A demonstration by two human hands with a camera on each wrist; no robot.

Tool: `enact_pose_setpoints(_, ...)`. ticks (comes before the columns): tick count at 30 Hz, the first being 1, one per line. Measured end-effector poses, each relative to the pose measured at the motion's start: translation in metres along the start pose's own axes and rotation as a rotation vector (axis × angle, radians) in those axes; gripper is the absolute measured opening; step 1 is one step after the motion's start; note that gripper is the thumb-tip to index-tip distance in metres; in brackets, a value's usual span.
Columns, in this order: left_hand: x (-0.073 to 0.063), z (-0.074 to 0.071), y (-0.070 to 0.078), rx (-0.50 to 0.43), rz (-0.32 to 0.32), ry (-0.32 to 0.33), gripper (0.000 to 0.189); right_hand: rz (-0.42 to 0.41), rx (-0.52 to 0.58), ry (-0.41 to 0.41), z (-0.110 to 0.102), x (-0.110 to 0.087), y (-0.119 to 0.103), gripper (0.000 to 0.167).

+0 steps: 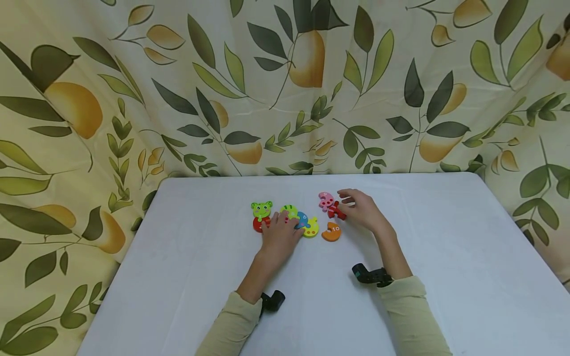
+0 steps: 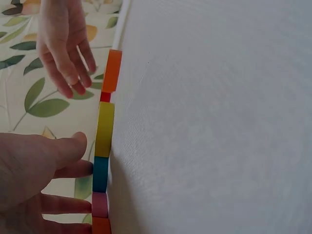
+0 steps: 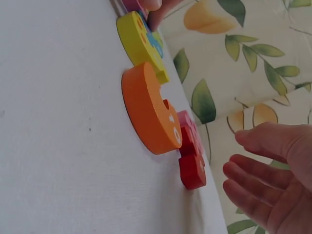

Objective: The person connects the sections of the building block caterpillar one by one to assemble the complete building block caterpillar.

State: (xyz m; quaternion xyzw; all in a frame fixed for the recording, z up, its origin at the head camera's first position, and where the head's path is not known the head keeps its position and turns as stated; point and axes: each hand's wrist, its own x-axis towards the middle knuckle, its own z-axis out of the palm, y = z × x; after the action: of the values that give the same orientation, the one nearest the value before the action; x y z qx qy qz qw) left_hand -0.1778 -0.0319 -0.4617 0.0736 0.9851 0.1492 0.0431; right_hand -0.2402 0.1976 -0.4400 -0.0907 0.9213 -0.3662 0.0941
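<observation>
Colourful wooden puzzle pieces lie in a chain on the table. A green animal-face piece (image 1: 261, 209) joins a red piece (image 1: 257, 225) at the left. Further right are a striped green piece (image 1: 290, 210), a blue piece (image 1: 303, 219) and a spotted yellow piece (image 1: 312, 229). My left hand (image 1: 280, 240) lies over the chain's middle, its extended fingertips touching pieces and partly hiding them. An orange piece (image 3: 144, 109) with a number sits apart from the yellow one. Beside a pink piece (image 1: 326, 200) and a dark red piece (image 1: 337, 211), my right hand (image 1: 362, 212) hovers with loose fingers, holding nothing.
A white cloth covers the table (image 1: 178, 296). Behind it hangs a curtain (image 1: 276, 138) printed with leaves and fruit. Black wrist cameras sit on the left wrist (image 1: 273, 300) and the right wrist (image 1: 371, 275), close above the tabletop.
</observation>
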Motion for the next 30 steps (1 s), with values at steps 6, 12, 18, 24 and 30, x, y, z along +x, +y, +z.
enact_pose_setpoints(6, 0.000, 0.001, -0.001, -0.038, -0.011, 0.003, 0.043, 0.012, 0.036, 0.019, 0.001, 0.002, 0.005, 0.048)
enact_pose_setpoints(12, 0.001, 0.000, -0.002, -0.057, 0.003, -0.007, 0.045, 0.028, 0.047, 0.020, 0.004, 0.004, 0.009, 0.048)
enact_pose_setpoints(18, 0.000, -0.005, -0.002, -0.035, 0.004, -0.039, 0.045, 0.034, 0.026, 0.025, 0.005, 0.005, 0.011, 0.047)
enact_pose_setpoints(24, 0.001, -0.009, -0.005, -0.036, -0.025, -0.079, 0.046, 0.029, 0.002, 0.040, 0.003, 0.005, 0.014, 0.046)
enact_pose_setpoints(30, 0.000, -0.014, -0.012, -0.054, -0.043, -0.078, 0.046, 0.026, 0.018, 0.018, 0.003, 0.004, 0.016, 0.045)
